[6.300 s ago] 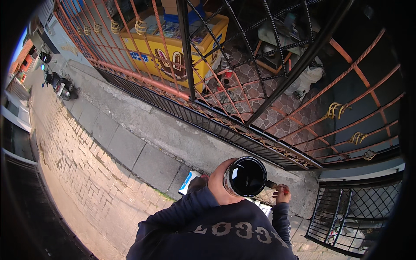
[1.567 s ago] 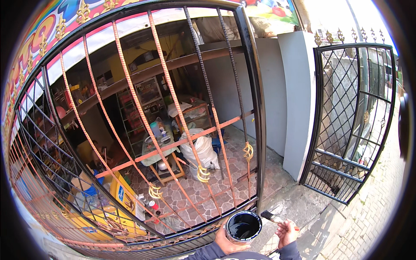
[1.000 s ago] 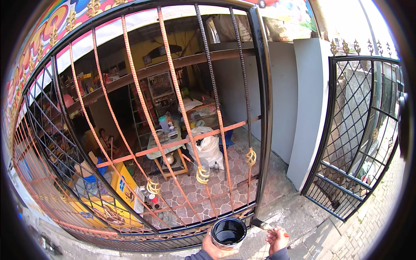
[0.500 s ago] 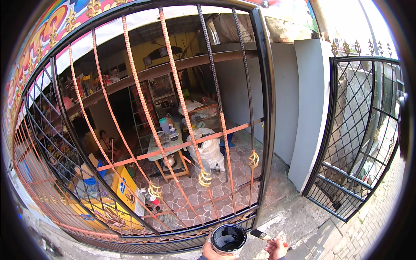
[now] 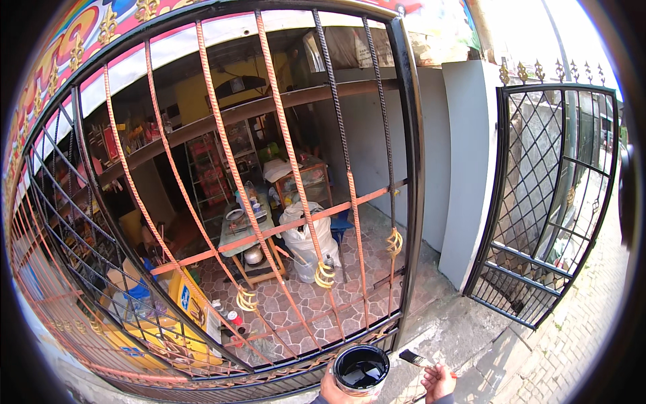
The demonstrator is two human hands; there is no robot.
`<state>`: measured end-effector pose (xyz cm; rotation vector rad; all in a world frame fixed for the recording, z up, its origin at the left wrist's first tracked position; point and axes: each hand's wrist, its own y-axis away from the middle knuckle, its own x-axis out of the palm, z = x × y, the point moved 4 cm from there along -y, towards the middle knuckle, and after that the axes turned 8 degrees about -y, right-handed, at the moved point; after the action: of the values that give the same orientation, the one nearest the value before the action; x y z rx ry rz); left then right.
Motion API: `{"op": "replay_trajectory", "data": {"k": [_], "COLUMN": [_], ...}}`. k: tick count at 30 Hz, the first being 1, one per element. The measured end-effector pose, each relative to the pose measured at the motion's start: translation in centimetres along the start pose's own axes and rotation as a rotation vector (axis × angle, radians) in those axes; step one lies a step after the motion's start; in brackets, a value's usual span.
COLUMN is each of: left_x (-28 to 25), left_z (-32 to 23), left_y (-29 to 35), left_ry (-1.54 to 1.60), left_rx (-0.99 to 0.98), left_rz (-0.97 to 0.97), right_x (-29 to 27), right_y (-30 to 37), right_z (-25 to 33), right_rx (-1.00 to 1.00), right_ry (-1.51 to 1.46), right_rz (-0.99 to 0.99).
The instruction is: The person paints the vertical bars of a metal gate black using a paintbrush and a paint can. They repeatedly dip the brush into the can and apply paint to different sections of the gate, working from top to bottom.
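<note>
My left hand (image 5: pixel 330 388) is wrapped round an open paint can (image 5: pixel 361 369) with black paint inside, held low in front of the fence. To its right, my right hand (image 5: pixel 439 382) grips a paintbrush (image 5: pixel 415 359) whose bristles are black and point left, apart from the can. Ahead stands a metal gate (image 5: pixel 406 121) with a black frame. Its two rightmost twisted bars are black at the top, one of them black almost down to its gold ornament; the other bars and the crossbar (image 5: pixel 269 232) are reddish-brown.
Behind the bars are a table (image 5: pixel 252 236), a white sack (image 5: pixel 313 242) and a yellow box (image 5: pixel 178 340) on a stone-patterned floor. A grey wall (image 5: pixel 474 175) stands to the right, beside an open black lattice gate (image 5: pixel 538 195). Paving (image 5: pixel 572 337) runs along the far right.
The view has shifted slightly, so the gate and the room behind sit differently in it. Both hands appear a little further right, still holding the can and the brush.
</note>
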<state>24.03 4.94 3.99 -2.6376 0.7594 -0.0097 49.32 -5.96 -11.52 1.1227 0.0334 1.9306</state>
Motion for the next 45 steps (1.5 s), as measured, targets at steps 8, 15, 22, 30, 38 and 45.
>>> {"op": "replay_trajectory", "data": {"k": [8, 15, 22, 30, 38, 45], "left_x": [-3.2, -3.4, -2.3, -1.4, -1.6, -1.8], "left_z": [1.8, 3.3, 4.2, 1.9, 1.7, 1.7], "left_y": [0.9, 0.9, -0.5, -0.5, 0.9, 1.6], "left_ry": [0.000, -0.134, -0.020, -0.026, -0.140, -0.281], "left_rx": [-0.102, -0.002, -0.039, 0.267, 0.293, 0.279], "left_rz": [0.269, 0.234, 0.371, 0.100, -0.047, -0.120], "right_x": [9.0, 14.6, 19.0, 23.4, 26.1, 26.8], "right_y": [6.8, 17.7, 23.0, 21.5, 18.3, 17.7], "right_z": [8.6, 13.5, 14.8, 12.6, 8.4, 6.4], "right_rx": [-0.349, -0.492, -0.562, -0.507, -0.515, -0.557], "right_ry": [-0.119, 0.257, 0.764, 1.249, 1.536, 1.710], "right_rz": [0.213, 0.517, 0.658, 0.838, 1.055, 1.099]}}
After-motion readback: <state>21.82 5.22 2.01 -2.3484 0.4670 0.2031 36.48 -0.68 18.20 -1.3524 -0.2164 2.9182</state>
